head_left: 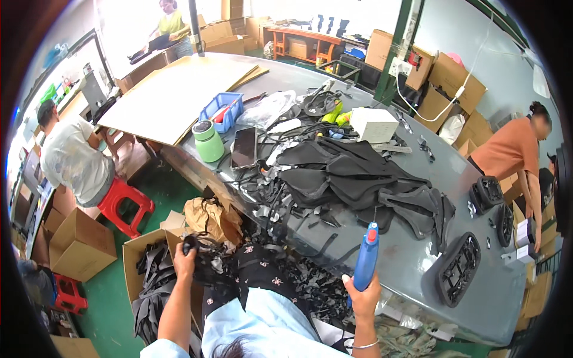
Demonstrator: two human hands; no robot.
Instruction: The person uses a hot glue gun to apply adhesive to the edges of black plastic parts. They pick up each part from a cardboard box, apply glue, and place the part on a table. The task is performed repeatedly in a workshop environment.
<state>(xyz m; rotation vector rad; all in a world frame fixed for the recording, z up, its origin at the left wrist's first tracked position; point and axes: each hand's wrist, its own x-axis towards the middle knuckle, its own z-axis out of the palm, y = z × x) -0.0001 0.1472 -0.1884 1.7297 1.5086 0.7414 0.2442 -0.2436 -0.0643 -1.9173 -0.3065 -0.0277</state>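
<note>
Two things are in hand at once: a blue, pistol-shaped plastic glue gun with a red tip, and a bunch of black fabric straps. The right hand is clenched round the gun's lower body and holds it nearly upright, nozzle up, just over the near edge of the grey worktable. The left hand is closed on the straps, to the left of the gun and off the table's near-left corner, above an open brown cardboard box that is full of similar black pieces.

Judging from this, the straps would handle better if drawn taut and laid flat on the table before the nozzle comes near, since a limp bundle would fold over on itself. Keeping the nozzle turned away from the wrist and from the loose black scraps heaped beside the gun looks wise.

Farther up the table from the gun lies a heap of black padded fabric parts; to the gun's right sit black moulded plastic frames. Beyond the heap stand a green lidded flask, a dark phone, a blue plastic bin and a white box. Other people work well apart from the gun: one seated on a red stool at left, one in an orange top at right.
</note>
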